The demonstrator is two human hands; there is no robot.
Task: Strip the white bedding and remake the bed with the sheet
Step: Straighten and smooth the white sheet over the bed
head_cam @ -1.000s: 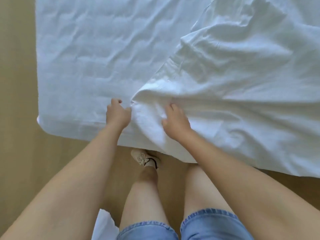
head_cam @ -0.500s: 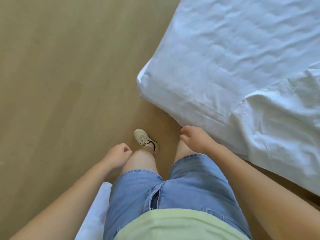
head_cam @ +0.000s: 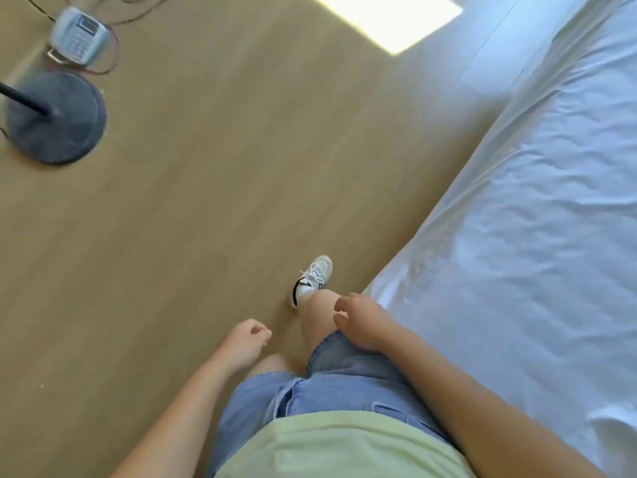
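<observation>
Now we stand on the wooden floor (head_cam: pixel 206 208) beside the bed (head_cam: pixel 458 215), whose long edge runs up the right of the view. Our left hand (head_cam: pixel 246 343) hangs in front of our denim shorts (head_cam: pixel 337 384), its fingers loosely curled round nothing. Our right hand (head_cam: pixel 362 322) is also loosely curled and empty, near the bed's closest corner. The white sheet (head_cam: pixel 537 270) lies wrinkled over the bed, apart from both hands. Our white shoe (head_cam: pixel 312 279) is planted near that corner. A round dark stand base (head_cam: pixel 55 119) and a telephone (head_cam: pixel 81 36) sit at the floor's far left.
</observation>
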